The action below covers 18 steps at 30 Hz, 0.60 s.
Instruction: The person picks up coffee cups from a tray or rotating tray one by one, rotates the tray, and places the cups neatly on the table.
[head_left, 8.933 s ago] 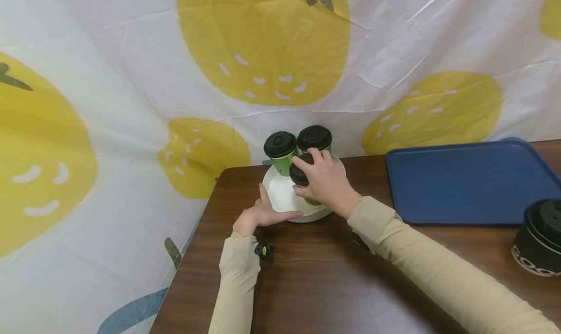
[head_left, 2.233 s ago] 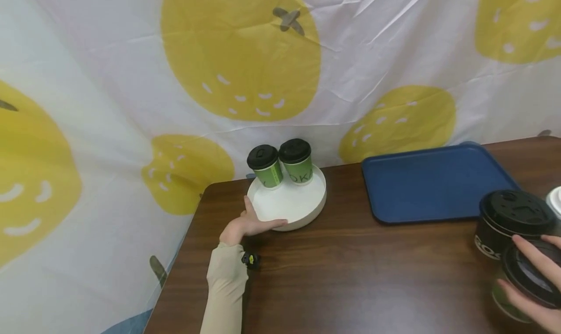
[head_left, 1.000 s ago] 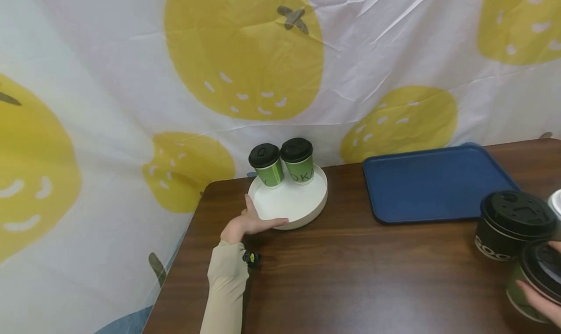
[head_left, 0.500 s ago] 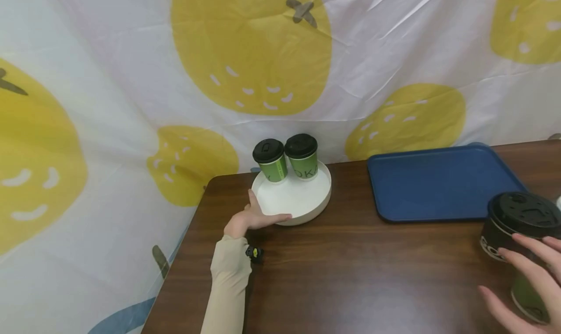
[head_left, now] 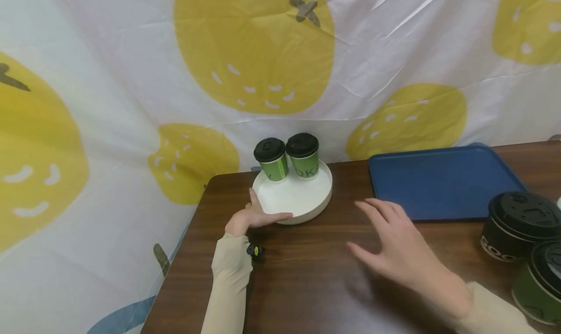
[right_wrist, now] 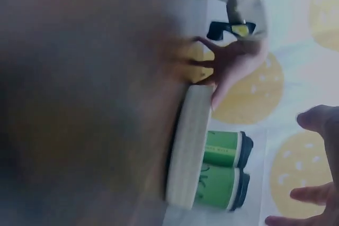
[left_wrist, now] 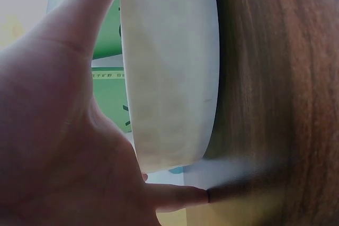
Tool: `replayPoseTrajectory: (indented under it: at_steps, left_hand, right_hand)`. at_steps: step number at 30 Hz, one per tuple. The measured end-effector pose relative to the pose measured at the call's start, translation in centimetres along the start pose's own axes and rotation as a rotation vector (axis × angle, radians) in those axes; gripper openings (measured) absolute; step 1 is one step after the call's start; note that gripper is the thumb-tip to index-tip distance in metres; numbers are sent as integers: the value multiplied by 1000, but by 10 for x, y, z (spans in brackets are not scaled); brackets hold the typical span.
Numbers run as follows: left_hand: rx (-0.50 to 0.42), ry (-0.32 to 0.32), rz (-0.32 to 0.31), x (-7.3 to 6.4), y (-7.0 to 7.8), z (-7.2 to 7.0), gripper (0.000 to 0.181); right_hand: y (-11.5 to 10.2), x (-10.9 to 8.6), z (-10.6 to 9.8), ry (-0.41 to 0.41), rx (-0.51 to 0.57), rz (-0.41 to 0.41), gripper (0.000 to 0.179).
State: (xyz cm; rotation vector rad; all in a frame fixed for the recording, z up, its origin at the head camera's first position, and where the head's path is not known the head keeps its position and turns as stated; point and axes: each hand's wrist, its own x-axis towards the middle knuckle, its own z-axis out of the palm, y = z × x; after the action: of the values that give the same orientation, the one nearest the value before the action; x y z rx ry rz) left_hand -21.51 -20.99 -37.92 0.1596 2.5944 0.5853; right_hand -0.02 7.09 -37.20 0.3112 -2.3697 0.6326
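Note:
My left hand (head_left: 251,218) rests against the near left side of a round white tray (head_left: 280,200), its thumb lying along the front rim and its fingers straight. Two green paper cups with black lids, a left one (head_left: 274,168) and a right one (head_left: 305,166), stand upright side by side at the tray's back. My right hand (head_left: 403,251) hovers over the brown table between the round tray and the cups on the right, fingers spread and holding nothing. In the right wrist view the white tray (right_wrist: 188,152) appears beyond the fingers.
A blue rectangular tray (head_left: 442,183) lies at the back right. Near it stand a large black lidded cup (head_left: 504,241) and a green cup (head_left: 536,295) with a black lid, at the right edge. A patterned cloth (head_left: 307,95) hangs behind the table (head_left: 298,275).
My right hand took a green cup off the round tray, set it beside the black cup, let go, and moved back left, emptied. The left hand has stayed at the tray.

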Motion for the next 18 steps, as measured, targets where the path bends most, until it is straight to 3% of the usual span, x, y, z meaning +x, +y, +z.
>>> replayPoseTrajectory:
  at_steps: [4, 9, 13, 18]
  left_hand:
    - [13, 14, -10, -4, -1, -6, 153]
    - [70, 36, -35, 1, -3, -7, 149]
    - [107, 25, -69, 1, -4, -6, 147]
    - [93, 18, -76, -15, 2, -7, 147]
  right_hand:
    - [-6, 57, 34, -115, 38, 61, 78]
    - [0, 123, 70, -225, 17, 132, 86]
    - [11, 161, 95, -273, -50, 140, 90]
    - [19, 195, 117, -363, -101, 161, 90]
